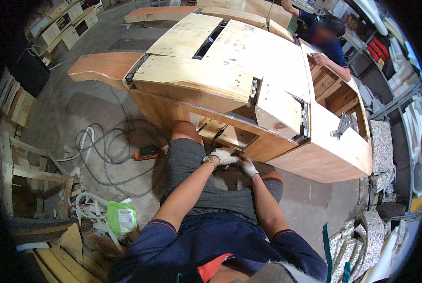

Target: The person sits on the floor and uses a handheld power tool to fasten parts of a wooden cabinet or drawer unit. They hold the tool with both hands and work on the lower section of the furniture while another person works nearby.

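Both my hands wear white knit gloves and meet in front of my lap, close to the lower edge of a large wooden furniture frame. My left hand has its fingers curled, and what lies in them is too small to make out. My right hand is beside it with bent fingers pressed together, their contents hidden. Just above the left hand, a thin dark cable hangs in the frame's side opening. A yellow-and-black slim tool rests in that same opening.
An orange-and-black power tool lies on the floor left of my knee, among looped grey cables. Metal hinges sit in the frame's panels. A co-worker reaches onto its far right side. Foam blocks stand at the right.
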Tool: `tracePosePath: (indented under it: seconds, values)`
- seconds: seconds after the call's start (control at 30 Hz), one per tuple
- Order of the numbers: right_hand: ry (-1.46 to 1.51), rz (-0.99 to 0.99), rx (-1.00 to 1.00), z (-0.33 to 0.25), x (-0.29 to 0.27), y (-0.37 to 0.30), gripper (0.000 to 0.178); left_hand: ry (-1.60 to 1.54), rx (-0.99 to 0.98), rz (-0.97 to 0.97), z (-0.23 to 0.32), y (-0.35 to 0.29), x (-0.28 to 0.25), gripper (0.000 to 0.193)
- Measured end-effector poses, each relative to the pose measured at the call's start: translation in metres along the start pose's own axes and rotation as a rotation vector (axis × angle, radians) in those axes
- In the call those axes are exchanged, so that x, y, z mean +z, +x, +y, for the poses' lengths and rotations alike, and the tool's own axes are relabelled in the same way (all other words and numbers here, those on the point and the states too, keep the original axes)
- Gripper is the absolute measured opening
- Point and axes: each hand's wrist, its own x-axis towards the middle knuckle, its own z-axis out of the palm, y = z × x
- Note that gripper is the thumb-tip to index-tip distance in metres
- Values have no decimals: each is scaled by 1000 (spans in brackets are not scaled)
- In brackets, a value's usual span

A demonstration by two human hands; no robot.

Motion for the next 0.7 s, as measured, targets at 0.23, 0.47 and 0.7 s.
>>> tracePosePath:
  seconds: [0.23,0.47,0.7]
  values:
    - [-16,-45,13,18,4,14,41,10,-48,-23,-10,-6,2,74]
    - [-176,64,-47,84,-62,56,52,37,-9,-27,6,4,4,74]
    - [-277,48,-56,43,-31,30,59,38,-12,-26,-4,4,9,74]
